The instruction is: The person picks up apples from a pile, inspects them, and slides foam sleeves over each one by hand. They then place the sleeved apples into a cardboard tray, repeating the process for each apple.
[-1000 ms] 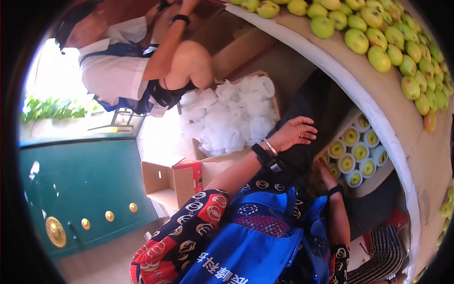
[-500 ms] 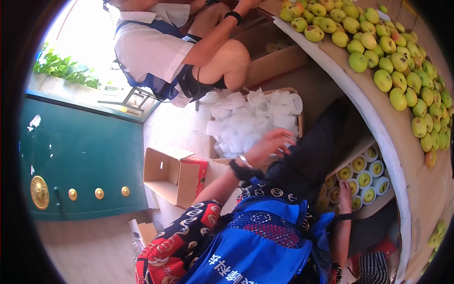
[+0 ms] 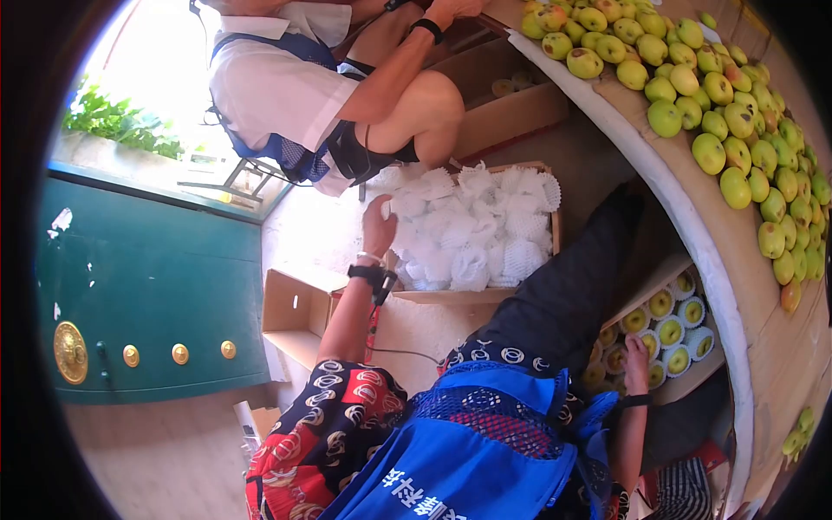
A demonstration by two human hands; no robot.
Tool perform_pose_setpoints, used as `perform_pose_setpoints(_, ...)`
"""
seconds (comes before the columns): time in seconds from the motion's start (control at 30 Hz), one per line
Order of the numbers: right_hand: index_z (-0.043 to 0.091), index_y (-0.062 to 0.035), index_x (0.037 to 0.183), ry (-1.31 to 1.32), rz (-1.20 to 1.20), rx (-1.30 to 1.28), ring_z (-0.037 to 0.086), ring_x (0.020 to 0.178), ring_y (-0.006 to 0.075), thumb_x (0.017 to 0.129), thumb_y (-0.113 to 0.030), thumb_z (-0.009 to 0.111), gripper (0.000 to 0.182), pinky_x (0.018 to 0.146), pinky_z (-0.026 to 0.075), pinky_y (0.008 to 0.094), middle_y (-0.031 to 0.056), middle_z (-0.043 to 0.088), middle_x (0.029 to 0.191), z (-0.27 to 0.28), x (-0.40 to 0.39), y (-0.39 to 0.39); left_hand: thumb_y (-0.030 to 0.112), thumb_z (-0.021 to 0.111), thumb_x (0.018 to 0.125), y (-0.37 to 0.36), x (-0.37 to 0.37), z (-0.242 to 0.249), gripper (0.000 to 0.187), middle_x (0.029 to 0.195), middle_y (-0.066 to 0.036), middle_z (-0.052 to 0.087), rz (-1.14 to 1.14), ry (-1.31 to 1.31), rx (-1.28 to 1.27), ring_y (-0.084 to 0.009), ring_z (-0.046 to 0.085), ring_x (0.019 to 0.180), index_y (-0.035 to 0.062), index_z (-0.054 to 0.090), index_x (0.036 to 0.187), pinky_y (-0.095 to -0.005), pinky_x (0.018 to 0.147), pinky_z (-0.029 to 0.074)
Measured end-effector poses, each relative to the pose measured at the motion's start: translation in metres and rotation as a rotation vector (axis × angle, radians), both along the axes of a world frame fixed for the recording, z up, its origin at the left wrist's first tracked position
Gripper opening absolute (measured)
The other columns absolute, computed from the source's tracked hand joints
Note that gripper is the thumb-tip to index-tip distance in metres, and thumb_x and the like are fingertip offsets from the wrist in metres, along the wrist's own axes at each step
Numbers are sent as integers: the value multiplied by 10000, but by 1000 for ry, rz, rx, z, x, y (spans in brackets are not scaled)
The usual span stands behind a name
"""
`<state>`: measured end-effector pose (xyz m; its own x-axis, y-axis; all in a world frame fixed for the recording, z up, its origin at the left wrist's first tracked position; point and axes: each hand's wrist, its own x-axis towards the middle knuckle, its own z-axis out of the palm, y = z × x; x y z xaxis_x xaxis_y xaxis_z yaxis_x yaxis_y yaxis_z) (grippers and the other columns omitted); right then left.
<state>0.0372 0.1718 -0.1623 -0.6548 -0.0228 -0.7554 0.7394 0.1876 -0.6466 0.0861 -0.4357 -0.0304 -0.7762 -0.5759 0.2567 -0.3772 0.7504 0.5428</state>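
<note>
My left hand (image 3: 379,229) is at the left edge of a cardboard box heaped with white foam fruit nets (image 3: 468,230). Its fingers are closed in a pinch on a bit of white foam net. On the other side, my right hand (image 3: 636,364) lies over the netted apples (image 3: 670,331) packed in a second carton. Its fingers are stretched out, their tips touching the apples. The apples there are yellow-green, and several sit in white foam nets. Part of that carton is hidden under the table edge.
Loose green apples (image 3: 711,156) cover a cardboard-topped table (image 3: 685,208) on the right. An open carton (image 3: 295,316) lies on the floor at left, near a green door (image 3: 156,295). A person in a white shirt (image 3: 269,87) crouches at the upper left beside another carton (image 3: 503,121).
My left hand has moved from above my leg leftward and up to the far-left side of the foam nets. My right hand stays at the packed apples.
</note>
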Motion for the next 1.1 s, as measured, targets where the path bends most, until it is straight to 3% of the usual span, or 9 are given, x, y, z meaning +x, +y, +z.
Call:
perform_pose_setpoints(0.27,541,-142,1163,38,-41,-19,521,881,145,859,-361,555,375,712,389,297,-18,565,1031,17,5,-8,385,699,655,4,-110,-51,887,1314,-179,424,-78,-545,-264,-384,370,1228,174,233,1380,-555,1005,242)
perform_pose_setpoints(0.3,554,-139,1141,41,-48,3,525,834,114,863,-350,557,350,663,397,259,-31,572,974,14,7,-7,472,678,624,-17,-117,-77,930,1427,-96,281,-53,-635,-253,-366,183,1327,196,226,1389,-682,963,181)
perform_pose_setpoints(0.37,582,-122,1090,144,-83,-121,499,696,34,872,-273,569,266,527,346,150,-66,558,836,18,14,-5,456,650,651,-47,-123,-102,860,1408,-84,324,-36,-773,-197,-327,257,1309,204,263,1377,-669,960,207)
perform_pose_setpoints(0.4,579,-125,1095,105,-80,-75,520,741,58,862,-298,580,290,569,371,181,-52,567,877,15,13,-4,377,716,619,-51,-120,-90,782,1112,-164,583,-102,-651,-281,-326,574,994,95,414,1283,-452,832,451)
perform_pose_setpoints(0.43,588,-67,1065,115,-150,-32,459,675,46,851,-267,596,293,532,350,192,-33,549,803,40,10,-16,258,695,652,-62,-115,-104,601,1074,-158,600,-183,-461,-394,-304,584,979,59,504,1186,-411,821,462)
perform_pose_setpoints(0.5,586,-67,1067,163,-190,-22,490,698,59,848,-267,596,297,547,365,198,-21,577,851,49,10,-17,315,603,706,-73,-119,-100,583,1294,-52,484,-152,-562,-327,-298,422,1211,208,456,1259,-670,930,245)
perform_pose_setpoints(0.73,557,-116,1119,83,-356,-168,572,913,137,837,-279,599,329,706,410,262,-4,593,1050,76,-2,23,70,609,705,29,-93,13,367,1002,-129,623,-165,-186,-144,-293,587,940,38,555,1067,-338,818,449)
perform_pose_setpoints(0.93,531,-82,1157,210,-515,-346,571,983,187,860,-269,586,356,782,435,287,66,567,1142,107,-4,44,-24,547,747,157,-52,66,318,970,-42,588,-418,17,731,-113,547,882,4,549,1064,-240,774,448)
perform_pose_setpoints(1.1,506,-62,1189,283,-479,-504,572,991,198,889,-234,546,348,794,452,293,85,558,1156,104,-3,22,46,578,755,233,-49,26,284,882,4,579,-539,-160,994,-81,516,785,25,573,1039,-235,696,422)
